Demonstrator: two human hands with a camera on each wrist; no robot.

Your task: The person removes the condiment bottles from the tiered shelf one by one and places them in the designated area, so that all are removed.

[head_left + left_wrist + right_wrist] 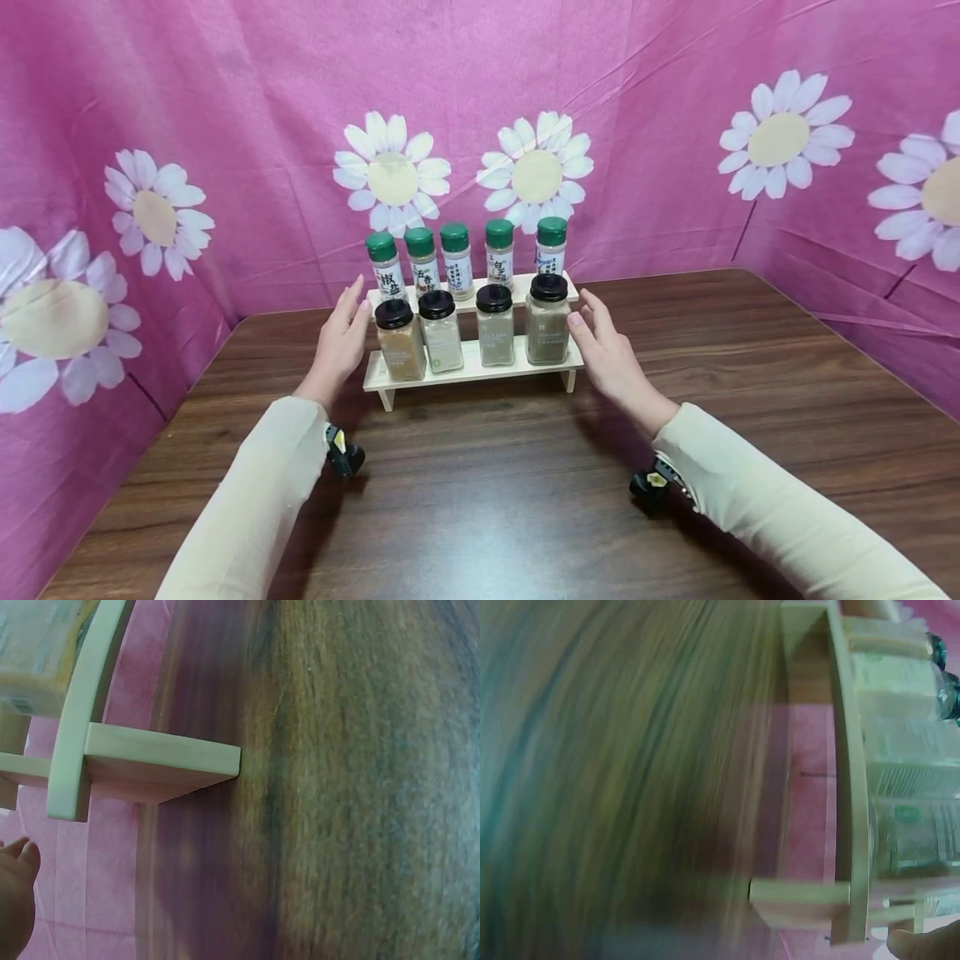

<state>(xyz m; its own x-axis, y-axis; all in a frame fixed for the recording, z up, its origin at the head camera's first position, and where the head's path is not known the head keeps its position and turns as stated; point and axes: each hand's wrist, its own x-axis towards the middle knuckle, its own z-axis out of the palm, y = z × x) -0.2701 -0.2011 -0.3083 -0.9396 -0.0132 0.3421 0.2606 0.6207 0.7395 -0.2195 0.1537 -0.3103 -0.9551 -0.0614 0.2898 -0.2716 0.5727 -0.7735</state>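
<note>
A pale wooden two-step rack (472, 372) stands on the dark wooden table (480, 500). Its lower step holds several black-capped spice jars (493, 325), its upper step several green-capped bottles (456, 260). My left hand (341, 342) hovers at the rack's left end, fingers straight, holding nothing. My right hand (609, 350) hovers at the right end, fingers relaxed and apart from the rack. The left wrist view shows the rack's leg (161, 763) and a fingertip (19, 859). In the blurred right wrist view the rack (851, 825) and a fingertip (922, 946) show.
Pink cloth printed with white daisies (536, 171) walls in the table at the back and both sides. The table's right edge (847, 342) runs close to the cloth. Cream sleeves (247, 517) cover both forearms.
</note>
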